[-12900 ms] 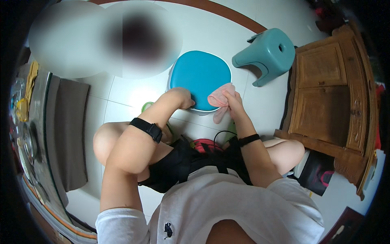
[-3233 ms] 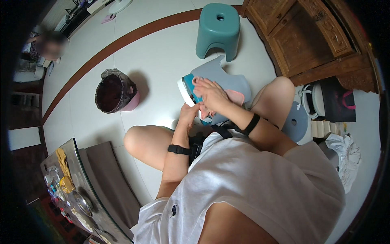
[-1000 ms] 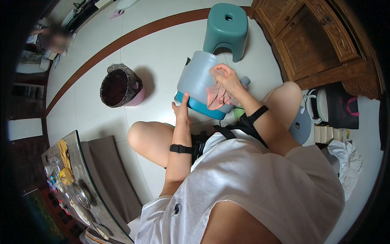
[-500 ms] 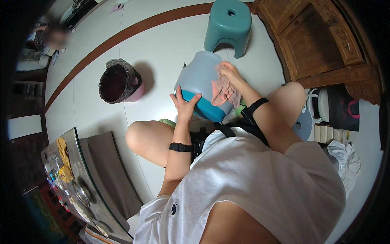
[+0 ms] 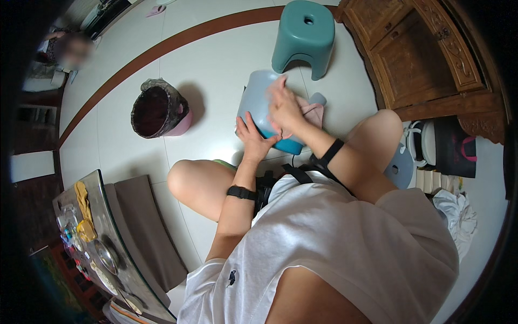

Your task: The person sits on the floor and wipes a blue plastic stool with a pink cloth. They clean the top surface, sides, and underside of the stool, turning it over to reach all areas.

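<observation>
- Just swung the right hand (image 5: 286, 112) and the cloth (image 5: 312, 113) in from the right edge of the stool (image 5: 258, 92), now right across its grey side. Caught mid-move too, going by the blur.
- Shifted the left hand (image 5: 256, 143) as well, more onto the grey side than half a second ago. Rolled the stool slightly, seemingly, with a leg (image 5: 318, 99) now showing on the right.
- Meaning for the rubbing: probably mid-stroke on the side wall now instead of between passes. Only a guess from the blur, tbh.
- Got the left fingers (image 5: 250, 123) spread wide and laid over the stool, thumb out toward the cloth. Not pinching anything, more like steadying.
- Can't tell about the right fingers, way too smeared. Clearly on the cloth, but pinching or just pressing it flat? No idea.
- Find the stool straight ahead of the shirt (image 5: 324, 232), tipped over, blue seat (image 5: 290, 146) facing back this way. Can't tell about full contact with the floor (image 5: 216, 124).
- Also around: green stool (image 5: 305, 35) upright just beyond, bin (image 5: 182, 124) off to the left, cabinet (image 5: 431, 70) on the right, cluttered worktop (image 5: 100, 211) well apart at lower left.
</observation>
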The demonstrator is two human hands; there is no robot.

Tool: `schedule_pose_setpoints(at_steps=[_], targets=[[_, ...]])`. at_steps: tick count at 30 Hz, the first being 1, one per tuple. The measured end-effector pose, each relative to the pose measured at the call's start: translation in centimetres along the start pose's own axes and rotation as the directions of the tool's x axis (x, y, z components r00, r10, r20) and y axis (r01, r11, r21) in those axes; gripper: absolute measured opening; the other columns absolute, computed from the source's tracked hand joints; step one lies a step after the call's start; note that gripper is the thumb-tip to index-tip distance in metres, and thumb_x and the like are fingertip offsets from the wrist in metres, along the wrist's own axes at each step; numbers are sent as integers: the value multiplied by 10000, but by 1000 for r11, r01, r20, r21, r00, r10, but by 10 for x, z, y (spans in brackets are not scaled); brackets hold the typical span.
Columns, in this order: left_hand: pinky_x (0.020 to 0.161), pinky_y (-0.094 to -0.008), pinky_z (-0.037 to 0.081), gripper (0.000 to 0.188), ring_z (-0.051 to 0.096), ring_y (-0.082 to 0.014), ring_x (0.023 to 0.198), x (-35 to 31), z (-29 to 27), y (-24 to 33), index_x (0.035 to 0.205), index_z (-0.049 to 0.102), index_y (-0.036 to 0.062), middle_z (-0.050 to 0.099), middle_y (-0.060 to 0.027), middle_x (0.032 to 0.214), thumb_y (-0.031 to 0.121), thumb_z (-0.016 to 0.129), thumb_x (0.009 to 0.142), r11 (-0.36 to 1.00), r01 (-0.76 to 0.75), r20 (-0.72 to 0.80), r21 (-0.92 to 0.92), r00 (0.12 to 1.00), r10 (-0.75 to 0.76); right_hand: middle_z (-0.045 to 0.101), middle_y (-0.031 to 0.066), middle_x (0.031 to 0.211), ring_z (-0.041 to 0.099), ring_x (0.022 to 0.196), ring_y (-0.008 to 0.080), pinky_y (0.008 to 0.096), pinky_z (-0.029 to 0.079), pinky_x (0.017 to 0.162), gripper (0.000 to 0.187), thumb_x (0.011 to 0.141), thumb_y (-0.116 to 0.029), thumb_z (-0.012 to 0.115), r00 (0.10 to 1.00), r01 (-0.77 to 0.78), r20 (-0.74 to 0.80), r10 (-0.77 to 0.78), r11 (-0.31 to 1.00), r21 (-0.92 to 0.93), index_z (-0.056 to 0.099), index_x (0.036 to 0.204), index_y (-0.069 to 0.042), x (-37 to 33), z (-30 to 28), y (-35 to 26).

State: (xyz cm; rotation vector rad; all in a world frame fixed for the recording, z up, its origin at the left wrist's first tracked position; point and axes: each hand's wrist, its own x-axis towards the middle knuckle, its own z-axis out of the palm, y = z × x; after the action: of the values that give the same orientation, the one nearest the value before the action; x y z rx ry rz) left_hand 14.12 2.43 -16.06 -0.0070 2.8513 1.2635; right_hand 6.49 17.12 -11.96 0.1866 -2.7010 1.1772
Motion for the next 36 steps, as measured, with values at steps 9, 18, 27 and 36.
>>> schedule_pose_setpoints(at_steps=[9, 18, 27, 36], targets=[[1151, -563, 153, 1080, 131, -479, 1427, 6, 18, -25, 1528, 121, 68, 135, -340, 1523, 218, 801, 702, 999, -31, 39, 19, 999, 31, 415, 198, 1452, 358, 1366, 374, 462, 311, 1117, 448, 884, -141, 530, 919, 312, 304, -251, 934, -172, 524, 1332, -142, -40, 4, -11], [1160, -531, 161, 1221, 113, -446, 1449, 13, 22, -46, 1543, 114, 110, 91, -329, 1540, 229, 887, 605, 995, -6, 122, -101, 992, 18, 635, 142, 1142, 608, 1086, 324, 386, 486, 937, 322, 800, -9, 586, 926, 34, 356, -125, 968, 250, 638, 1091, -138, -56, 3, -13], [845, -328, 539, 385, 620, -185, 1005, 1, -22, 18, 1198, 499, 103, 609, -44, 1082, 115, 692, 865, 433, 405, 375, -805, 914, -158, 664, 108, 902, 626, 710, 209, 340, 499, 573, 465, 933, -301, 585, 875, -475, 416, 249, 616, 629, 485, 1328, -77, -1, -5, 11], [894, -336, 436, 322, 564, -172, 1015, 11, -66, 36, 1132, 537, 83, 605, -58, 1155, 237, 529, 850, 83, -66, -91, -994, 927, -363, 325, 152, 1472, 502, 1207, 394, 469, 451, 972, 709, 819, -259, 695, 965, -257, 30, 259, 965, -53, 343, 1412, -96, -19, -16, 13]])
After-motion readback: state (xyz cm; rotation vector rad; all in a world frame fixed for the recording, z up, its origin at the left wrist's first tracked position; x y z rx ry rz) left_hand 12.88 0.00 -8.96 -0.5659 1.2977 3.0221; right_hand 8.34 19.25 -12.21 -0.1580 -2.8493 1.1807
